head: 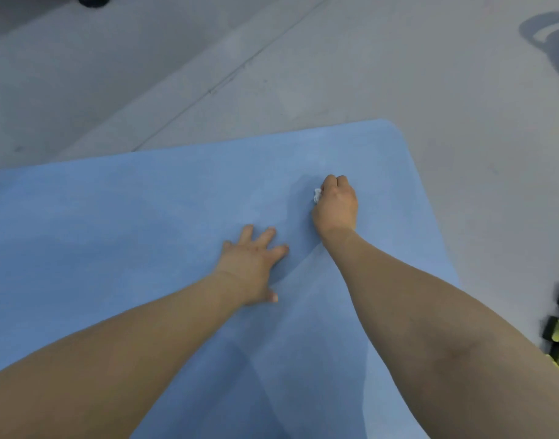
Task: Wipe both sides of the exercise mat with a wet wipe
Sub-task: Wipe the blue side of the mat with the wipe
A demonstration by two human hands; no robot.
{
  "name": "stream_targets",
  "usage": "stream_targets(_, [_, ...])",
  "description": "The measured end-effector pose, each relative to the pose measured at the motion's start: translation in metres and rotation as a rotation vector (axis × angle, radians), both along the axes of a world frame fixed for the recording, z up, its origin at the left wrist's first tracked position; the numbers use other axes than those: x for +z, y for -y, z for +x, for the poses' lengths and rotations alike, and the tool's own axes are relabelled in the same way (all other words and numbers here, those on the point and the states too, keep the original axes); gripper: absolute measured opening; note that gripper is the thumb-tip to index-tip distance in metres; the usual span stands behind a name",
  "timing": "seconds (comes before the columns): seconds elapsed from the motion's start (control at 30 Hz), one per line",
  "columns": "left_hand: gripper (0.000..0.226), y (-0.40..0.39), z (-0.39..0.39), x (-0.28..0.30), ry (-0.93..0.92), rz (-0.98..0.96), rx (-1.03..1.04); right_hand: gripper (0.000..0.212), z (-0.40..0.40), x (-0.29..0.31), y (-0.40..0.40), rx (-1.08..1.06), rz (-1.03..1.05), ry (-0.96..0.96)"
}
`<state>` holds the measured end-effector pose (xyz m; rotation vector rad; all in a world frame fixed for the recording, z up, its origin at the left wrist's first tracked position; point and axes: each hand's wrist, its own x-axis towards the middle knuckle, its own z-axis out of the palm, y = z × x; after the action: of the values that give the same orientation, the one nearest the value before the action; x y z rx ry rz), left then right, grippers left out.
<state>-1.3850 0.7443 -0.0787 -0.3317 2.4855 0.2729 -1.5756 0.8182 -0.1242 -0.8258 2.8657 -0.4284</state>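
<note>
Gripping wet wipe (317, 195) on blue mat (145, 217): right hand (335, 204).

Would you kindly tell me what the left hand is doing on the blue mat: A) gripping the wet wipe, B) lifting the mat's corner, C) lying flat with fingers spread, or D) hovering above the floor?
C: the left hand lies flat with fingers spread on the blue mat, while the right hand grips the wet wipe.

Blue exercise mat (145, 217) lies flat; crumpled white wet wipe (317, 195) on it.
</note>
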Motion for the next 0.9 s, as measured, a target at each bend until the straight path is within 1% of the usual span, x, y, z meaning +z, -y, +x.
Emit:
stream_targets(0.03, [0.08,0.008,-0.004,0.002,-0.061,0.008,-0.008,0.018,-0.001,0.0,0.0,0.003,0.017,-0.005])
stream_targets(0.07, [0.068,0.016,-0.009,0.004,-0.11,0.002,-0.016,0.018,-0.001,-0.002,0.0,0.01,0.035,-0.008])
stream_targets(0.1, [0.063,0.025,-0.015,0.005,-0.146,-0.015,-0.001,0.019,-0.002,-0.003,0.0,0.016,0.047,-0.01])
stream_targets(0.13, [0.067,0.035,-0.021,0.004,-0.167,-0.039,0.049,0.019,-0.002,-0.004,-0.001,0.021,0.05,-0.01])
stream_targets(0.17, [0.08,0.044,-0.028,0.003,-0.16,-0.068,0.14,0.018,-0.003,-0.005,-0.002,0.022,0.045,-0.015])
stream_targets(0.23, [0.118,0.058,-0.04,0.001,-0.045,-0.077,0.363,0.016,-0.004,-0.006,-0.004,0.024,0.021,-0.039])
stream_targets(0.27, [0.131,0.062,-0.044,0.0,0.028,-0.041,0.437,0.014,-0.003,-0.007,-0.005,0.031,0.001,-0.052])
stream_targets(0.3, [0.138,0.063,-0.048,0.0,0.083,-0.005,0.472,0.013,-0.003,-0.009,-0.005,0.041,-0.022,-0.065])
stream_targets(0.37, [0.142,0.062,-0.054,0.0,0.13,0.028,0.474,0.012,-0.001,-0.011,-0.005,0.036,-0.065,-0.083])
stream_targets(0.47, [0.142,0.06,-0.054,0.0,0.119,0.044,0.476,0.004,0.0,-0.013,-0.008,0.028,-0.121,-0.061])
stream_targets(0.5, [0.142,0.06,-0.054,-0.001,0.117,0.047,0.476,0.004,0.003,-0.012,-0.01,0.046,-0.126,-0.054])
stream_targets(0.53, [0.142,0.061,-0.053,-0.002,0.122,0.05,0.478,0.01,0.006,-0.011,-0.013,0.076,-0.122,-0.043])
stream_targets(0.6, [0.141,0.061,-0.054,-0.002,0.137,0.063,0.474,0.016,0.013,-0.01,-0.021,0.179,-0.103,-0.02])
stream_targets(0.7, [0.141,0.06,-0.055,-0.002,0.156,0.068,0.463,0.015,0.017,-0.002,-0.025,0.304,-0.003,0.061])
stream_targets(0.9, [0.145,0.06,-0.058,-0.002,0.179,0.073,0.449,0.016,0.013,0.016,-0.019,0.317,0.055,0.151])
